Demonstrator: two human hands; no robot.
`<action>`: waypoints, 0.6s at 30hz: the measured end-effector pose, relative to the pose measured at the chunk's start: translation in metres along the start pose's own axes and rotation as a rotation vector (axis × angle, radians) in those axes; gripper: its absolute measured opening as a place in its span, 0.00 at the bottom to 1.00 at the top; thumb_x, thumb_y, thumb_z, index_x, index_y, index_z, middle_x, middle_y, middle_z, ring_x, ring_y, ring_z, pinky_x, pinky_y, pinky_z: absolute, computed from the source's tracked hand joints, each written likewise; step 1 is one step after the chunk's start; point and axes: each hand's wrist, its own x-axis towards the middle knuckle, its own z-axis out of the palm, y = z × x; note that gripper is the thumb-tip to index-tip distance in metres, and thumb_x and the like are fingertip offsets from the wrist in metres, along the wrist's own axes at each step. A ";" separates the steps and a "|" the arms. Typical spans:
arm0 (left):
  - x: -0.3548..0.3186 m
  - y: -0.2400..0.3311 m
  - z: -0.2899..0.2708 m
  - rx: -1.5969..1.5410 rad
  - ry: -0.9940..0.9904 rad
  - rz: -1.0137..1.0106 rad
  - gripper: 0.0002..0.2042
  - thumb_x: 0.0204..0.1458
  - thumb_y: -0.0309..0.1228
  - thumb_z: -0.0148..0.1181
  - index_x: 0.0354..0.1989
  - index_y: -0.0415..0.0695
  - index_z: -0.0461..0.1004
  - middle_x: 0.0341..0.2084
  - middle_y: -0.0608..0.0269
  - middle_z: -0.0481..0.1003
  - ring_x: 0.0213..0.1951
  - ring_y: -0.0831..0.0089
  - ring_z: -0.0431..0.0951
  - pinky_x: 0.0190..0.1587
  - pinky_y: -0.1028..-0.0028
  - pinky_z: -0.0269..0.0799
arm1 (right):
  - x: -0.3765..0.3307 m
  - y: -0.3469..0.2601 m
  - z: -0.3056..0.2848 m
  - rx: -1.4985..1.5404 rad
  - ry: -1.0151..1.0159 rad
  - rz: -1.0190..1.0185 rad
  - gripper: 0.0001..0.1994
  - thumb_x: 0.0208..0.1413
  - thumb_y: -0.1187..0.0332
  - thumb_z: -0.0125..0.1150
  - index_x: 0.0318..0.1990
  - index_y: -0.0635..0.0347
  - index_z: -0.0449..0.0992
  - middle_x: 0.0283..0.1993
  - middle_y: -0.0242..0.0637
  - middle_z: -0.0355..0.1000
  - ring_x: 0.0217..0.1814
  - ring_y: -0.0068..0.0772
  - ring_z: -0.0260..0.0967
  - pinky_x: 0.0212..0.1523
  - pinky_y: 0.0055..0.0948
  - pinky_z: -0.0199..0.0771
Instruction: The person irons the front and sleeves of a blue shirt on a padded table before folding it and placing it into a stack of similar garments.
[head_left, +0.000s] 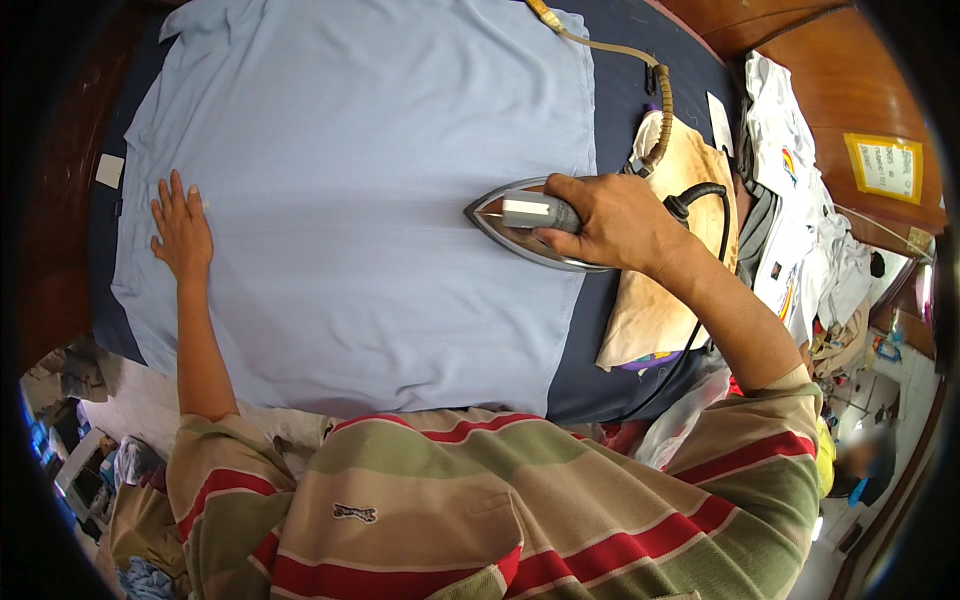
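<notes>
A light blue cloth [350, 290] lies spread over a dark navy padded table cover [570, 375], with small wrinkles along its left and near edges. My left hand [184, 228] rests flat on the cloth near its left edge, fingers spread. In my right hand [625, 225] is the handle of a grey clothes iron [530, 210]. The iron sits on the cloth's right part, its pointed tip facing left. From the iron's rear, a tan wrapped hose [660, 115] and a black cord [722, 235] lead away.
A scorched cream pad [640, 320] lies right of the cloth. Beyond it are stacked white garments [785, 170] along a wooden wall [830, 80] bearing a yellow-edged paper [885, 168]. A clear plastic bag [685, 415] hangs by the near edge. At far right another person [868, 460] is visible.
</notes>
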 end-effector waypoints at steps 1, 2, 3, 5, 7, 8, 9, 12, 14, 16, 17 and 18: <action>0.000 0.000 0.000 -0.009 0.003 0.002 0.27 0.58 0.54 0.28 0.65 0.63 0.47 0.66 0.69 0.45 0.67 0.62 0.42 0.59 0.42 0.38 | 0.002 -0.002 0.002 -0.002 -0.002 -0.008 0.20 0.48 0.51 0.56 0.39 0.58 0.70 0.22 0.43 0.72 0.27 0.48 0.72 0.29 0.40 0.72; 0.000 0.000 -0.001 -0.007 0.003 0.000 0.27 0.58 0.54 0.28 0.65 0.63 0.47 0.66 0.69 0.45 0.67 0.62 0.42 0.59 0.42 0.38 | 0.003 -0.003 0.002 -0.004 -0.004 -0.018 0.20 0.48 0.51 0.57 0.39 0.58 0.70 0.22 0.43 0.72 0.26 0.48 0.71 0.28 0.40 0.72; -0.001 0.001 -0.001 -0.006 0.004 -0.002 0.27 0.58 0.54 0.28 0.65 0.63 0.47 0.66 0.69 0.45 0.67 0.62 0.42 0.59 0.42 0.38 | 0.004 -0.005 0.001 -0.009 -0.008 -0.028 0.20 0.48 0.50 0.56 0.39 0.58 0.70 0.22 0.43 0.72 0.26 0.48 0.71 0.29 0.40 0.72; -0.001 0.003 -0.002 0.002 0.000 -0.005 0.26 0.58 0.54 0.28 0.65 0.63 0.47 0.66 0.69 0.45 0.67 0.62 0.42 0.59 0.42 0.38 | 0.006 0.000 -0.002 0.017 -0.032 -0.057 0.21 0.49 0.49 0.55 0.39 0.58 0.70 0.21 0.44 0.72 0.26 0.49 0.71 0.29 0.41 0.72; -0.001 0.005 -0.004 0.016 -0.010 -0.005 0.26 0.58 0.53 0.29 0.65 0.63 0.47 0.66 0.69 0.45 0.67 0.63 0.42 0.59 0.42 0.38 | 0.013 0.000 -0.006 0.013 -0.035 -0.056 0.21 0.49 0.49 0.55 0.39 0.58 0.70 0.21 0.45 0.71 0.26 0.49 0.71 0.28 0.41 0.71; -0.002 0.005 -0.005 0.003 -0.005 -0.004 0.26 0.59 0.53 0.29 0.65 0.63 0.47 0.66 0.69 0.45 0.67 0.62 0.42 0.59 0.42 0.38 | 0.016 -0.001 -0.008 0.000 -0.032 -0.041 0.21 0.49 0.49 0.55 0.39 0.58 0.70 0.21 0.45 0.71 0.26 0.49 0.71 0.28 0.42 0.71; -0.003 0.006 -0.006 -0.010 0.000 -0.002 0.26 0.59 0.52 0.29 0.65 0.64 0.47 0.66 0.69 0.45 0.67 0.62 0.42 0.59 0.42 0.38 | 0.019 -0.002 -0.010 -0.013 -0.028 -0.027 0.21 0.49 0.49 0.54 0.38 0.59 0.70 0.21 0.46 0.71 0.26 0.50 0.71 0.28 0.43 0.71; -0.002 0.005 -0.005 -0.012 0.005 -0.004 0.26 0.59 0.52 0.29 0.65 0.64 0.47 0.66 0.69 0.45 0.67 0.62 0.42 0.59 0.42 0.39 | 0.039 -0.020 -0.017 -0.037 0.003 -0.055 0.19 0.48 0.52 0.57 0.37 0.60 0.70 0.22 0.47 0.71 0.26 0.50 0.71 0.28 0.41 0.70; -0.003 0.004 -0.005 -0.007 0.001 -0.010 0.26 0.59 0.52 0.29 0.65 0.64 0.48 0.66 0.70 0.45 0.67 0.62 0.42 0.59 0.42 0.39 | 0.057 -0.037 -0.012 0.009 0.035 -0.088 0.19 0.49 0.53 0.57 0.36 0.61 0.69 0.19 0.47 0.70 0.24 0.51 0.70 0.27 0.41 0.70; 0.000 0.006 -0.006 -0.009 -0.004 -0.016 0.25 0.59 0.52 0.29 0.65 0.64 0.48 0.66 0.70 0.45 0.67 0.63 0.42 0.59 0.42 0.39 | 0.074 -0.047 -0.005 0.041 0.033 -0.115 0.19 0.49 0.53 0.56 0.36 0.61 0.70 0.18 0.47 0.70 0.24 0.51 0.70 0.27 0.41 0.70; -0.002 0.005 -0.006 -0.010 -0.004 -0.009 0.25 0.59 0.52 0.29 0.65 0.64 0.48 0.66 0.70 0.45 0.67 0.63 0.42 0.59 0.43 0.39 | 0.079 -0.049 -0.002 0.021 0.028 -0.095 0.19 0.49 0.53 0.57 0.36 0.60 0.70 0.19 0.46 0.70 0.25 0.50 0.70 0.27 0.41 0.70; -0.002 0.005 -0.006 -0.011 -0.004 -0.003 0.25 0.59 0.52 0.30 0.65 0.64 0.48 0.66 0.70 0.45 0.67 0.63 0.43 0.59 0.43 0.39 | 0.080 -0.050 -0.001 0.014 0.028 -0.090 0.19 0.49 0.53 0.57 0.36 0.60 0.70 0.19 0.46 0.70 0.25 0.50 0.70 0.27 0.41 0.70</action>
